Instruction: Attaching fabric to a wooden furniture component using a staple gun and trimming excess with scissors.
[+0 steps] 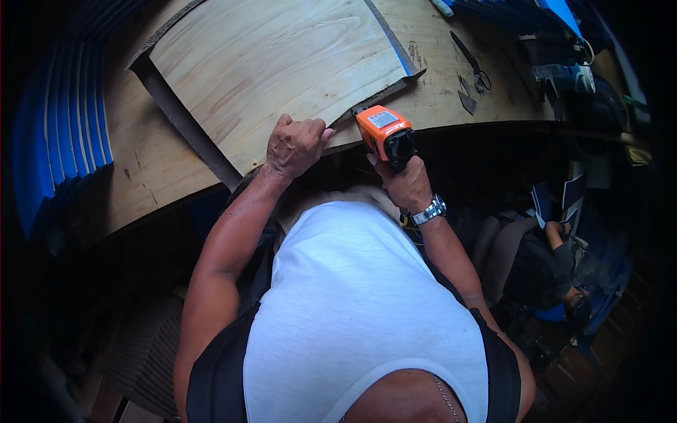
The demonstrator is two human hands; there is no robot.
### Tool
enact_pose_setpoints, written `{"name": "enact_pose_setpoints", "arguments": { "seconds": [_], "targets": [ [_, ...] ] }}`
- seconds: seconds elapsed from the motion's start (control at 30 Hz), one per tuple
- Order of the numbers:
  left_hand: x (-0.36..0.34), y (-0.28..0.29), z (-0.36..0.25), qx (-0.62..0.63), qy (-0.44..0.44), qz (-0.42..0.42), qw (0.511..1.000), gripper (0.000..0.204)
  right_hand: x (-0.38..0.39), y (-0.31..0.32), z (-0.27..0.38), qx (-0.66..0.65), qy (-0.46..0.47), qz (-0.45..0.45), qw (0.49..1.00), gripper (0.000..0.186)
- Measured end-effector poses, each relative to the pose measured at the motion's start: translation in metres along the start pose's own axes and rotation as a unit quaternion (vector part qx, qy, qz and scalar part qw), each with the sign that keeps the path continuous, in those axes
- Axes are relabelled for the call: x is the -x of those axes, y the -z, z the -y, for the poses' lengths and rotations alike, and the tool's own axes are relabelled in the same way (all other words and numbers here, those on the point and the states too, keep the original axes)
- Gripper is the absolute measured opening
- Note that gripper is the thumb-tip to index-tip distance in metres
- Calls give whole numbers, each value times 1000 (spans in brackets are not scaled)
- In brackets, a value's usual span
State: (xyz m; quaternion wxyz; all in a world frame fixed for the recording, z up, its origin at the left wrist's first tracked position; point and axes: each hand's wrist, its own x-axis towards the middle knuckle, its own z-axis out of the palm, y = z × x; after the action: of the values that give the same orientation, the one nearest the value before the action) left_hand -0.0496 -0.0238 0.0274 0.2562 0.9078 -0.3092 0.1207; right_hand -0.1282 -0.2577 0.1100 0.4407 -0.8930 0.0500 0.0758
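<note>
A pale wooden panel (275, 63) lies on the plywood workbench (134, 180), with dark fabric (176, 106) sticking out from under its edges. At the panel's near edge my left hand (296, 146) is closed, its fingers curled over the fabric's border and its thumb toward the right. The fingertips are partly hidden. My right hand (410, 185) is wrapped round the handle of an orange and black staple gun (384, 128). The tool's nose meets or hovers just over the fabric at the panel's near right corner; I cannot tell which.
Stacked blue-sided panels (70, 120) stand on the left. Beyond the staple gun lie black scissors (471, 60) and a small flat blade (467, 103). More blue panels (508, 13) sit at the far right. Another person (543, 261) is at lower right, below the bench's level.
</note>
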Motion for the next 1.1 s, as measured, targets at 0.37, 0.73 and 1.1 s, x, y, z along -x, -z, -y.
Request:
{"name": "enact_pose_setpoints", "arguments": {
  "seconds": [0.37, 0.73, 1.1],
  "targets": [
    [31, 16, -7, -11, -14, 31, 999, 25, 30, -10, -3, -15, -106, 59, 993, 27],
    [30, 14, -6, 12, 13, 24, 1000, 18, 37, -25, -18, -16, 64, 35, 997, 21],
    [31, 15, -8, 0, 15, 15, 1000, 19, 50, -42, -8, 8, 82, 21, 996, 18]
  ]
}}
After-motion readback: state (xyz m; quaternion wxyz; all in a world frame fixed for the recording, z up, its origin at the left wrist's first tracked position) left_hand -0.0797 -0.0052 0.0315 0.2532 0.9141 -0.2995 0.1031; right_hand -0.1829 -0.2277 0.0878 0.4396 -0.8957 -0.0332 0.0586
